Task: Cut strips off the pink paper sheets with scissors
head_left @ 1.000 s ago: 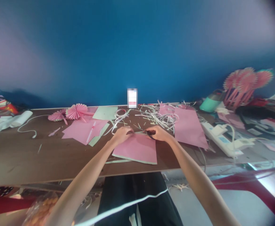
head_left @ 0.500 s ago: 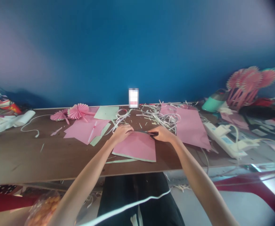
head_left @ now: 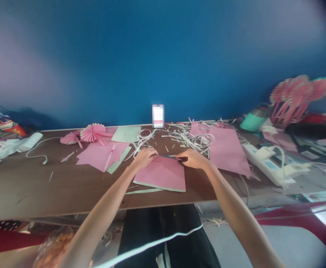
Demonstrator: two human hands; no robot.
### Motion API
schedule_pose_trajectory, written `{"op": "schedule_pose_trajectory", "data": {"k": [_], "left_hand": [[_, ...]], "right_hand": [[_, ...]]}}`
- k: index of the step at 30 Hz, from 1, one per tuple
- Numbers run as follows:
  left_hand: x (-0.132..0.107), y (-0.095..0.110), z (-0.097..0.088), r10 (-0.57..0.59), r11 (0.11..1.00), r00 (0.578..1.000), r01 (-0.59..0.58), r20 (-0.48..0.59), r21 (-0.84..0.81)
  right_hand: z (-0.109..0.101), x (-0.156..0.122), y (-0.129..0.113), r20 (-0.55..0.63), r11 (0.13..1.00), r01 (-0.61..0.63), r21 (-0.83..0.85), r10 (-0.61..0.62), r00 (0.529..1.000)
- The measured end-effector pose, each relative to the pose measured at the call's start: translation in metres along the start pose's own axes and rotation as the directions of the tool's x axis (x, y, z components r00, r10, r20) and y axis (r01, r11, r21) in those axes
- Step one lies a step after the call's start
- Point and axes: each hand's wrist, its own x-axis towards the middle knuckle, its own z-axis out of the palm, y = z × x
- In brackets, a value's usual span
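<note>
A pink paper sheet [head_left: 163,173] with a pale green strip showing along its near edge lies before me on the brown table [head_left: 76,197]. My left hand [head_left: 146,156] is closed on its far left corner. My right hand [head_left: 191,158] grips dark-handled scissors [head_left: 182,159] at the far right corner, their blades lying along the far edge toward my left fingers. Whether the blades are apart is too small to make out. Just past the hands are loose pale paper strips [head_left: 192,139].
Pink sheets lie at left [head_left: 95,154] and right [head_left: 227,149]. Folded pink paper fans [head_left: 92,133] rest at the back left. A power strip [head_left: 266,165], a teal bottle [head_left: 253,117] and a cluster of pink fans [head_left: 299,91] stand at the right. A phone [head_left: 158,116] leans against the blue wall.
The view has shifted very slightly. Both hands, the scissors and the pink paper stay almost in the same place.
</note>
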Motion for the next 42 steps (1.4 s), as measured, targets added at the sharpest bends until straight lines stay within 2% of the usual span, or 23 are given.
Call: {"op": "schedule_pose_trajectory", "data": {"k": [14,19,22,26,30,35,39,42], "left_hand": [[-0.001,0.004,-0.004,-0.037,0.999,0.999,0.037,0.026,-0.025],[-0.001,0.005,-0.005,-0.105,0.989,0.993,0.110,0.055,-0.103],[-0.002,0.004,-0.003,-0.147,0.975,0.985,0.160,0.090,-0.157],[-0.002,0.004,0.001,-0.143,0.975,0.986,0.156,0.091,-0.160],[-0.001,0.005,0.002,-0.139,0.977,0.986,0.152,0.089,-0.152],[-0.002,0.005,-0.003,-0.151,0.975,0.980,0.169,0.128,-0.144],[-0.003,0.004,-0.005,-0.146,0.977,0.981,0.164,0.126,-0.137],[-0.003,0.002,-0.004,-0.164,0.978,0.981,0.176,0.108,-0.111]], "right_hand": [[-0.003,-0.002,-0.005,-0.002,0.998,-0.032,-0.050,0.032,0.999],[-0.005,0.000,-0.004,-0.139,0.996,-0.094,-0.009,0.092,0.986],[-0.005,0.004,-0.006,-0.182,0.995,-0.050,0.087,0.065,0.981],[-0.002,0.008,-0.011,-0.117,0.984,0.038,0.176,-0.017,0.993],[0.001,0.009,-0.016,-0.035,0.957,0.024,0.289,-0.015,0.999],[0.003,0.009,-0.014,-0.001,0.920,-0.004,0.391,0.005,1.000],[0.005,0.010,-0.010,-0.014,0.934,0.008,0.357,-0.003,1.000],[0.006,0.009,-0.008,-0.030,0.974,0.035,0.224,-0.029,0.999]]}}
